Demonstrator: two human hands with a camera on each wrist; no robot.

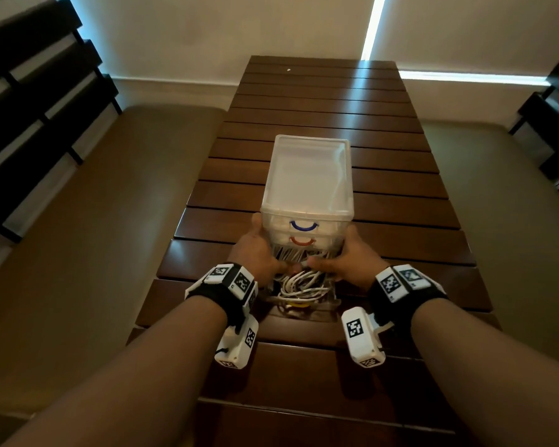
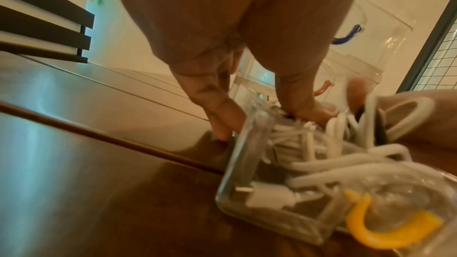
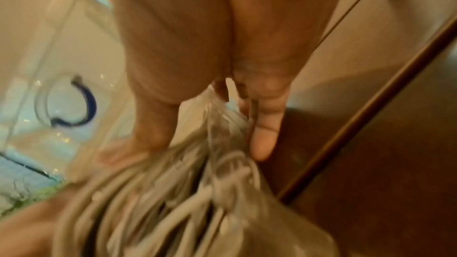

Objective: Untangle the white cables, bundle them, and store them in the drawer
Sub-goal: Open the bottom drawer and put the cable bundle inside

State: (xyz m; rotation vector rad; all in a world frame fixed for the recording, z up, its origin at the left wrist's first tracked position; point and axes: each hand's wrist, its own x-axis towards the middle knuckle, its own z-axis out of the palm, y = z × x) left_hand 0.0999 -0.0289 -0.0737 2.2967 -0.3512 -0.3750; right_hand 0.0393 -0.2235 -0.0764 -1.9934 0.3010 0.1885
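A clear plastic drawer unit (image 1: 307, 175) stands on the dark slatted table (image 1: 384, 175), with a blue handle (image 1: 304, 226) above a red handle (image 1: 302, 241). Its bottom drawer (image 2: 245, 153), the one with the yellow handle (image 2: 366, 228), is pulled out toward me. A tangle of white cables (image 1: 300, 285) fills it. My left hand (image 1: 271, 262) straddles the drawer's left wall, fingers outside and thumb down on the cables (image 2: 309, 149). My right hand (image 1: 329, 264) does the same on the right wall, its thumb on the cables (image 3: 173, 202).
The table runs away from me to a pale wall. Padded benches (image 1: 110, 188) flank it on both sides. Dark slatted seat backs (image 1: 39, 91) stand at the far left and far right.
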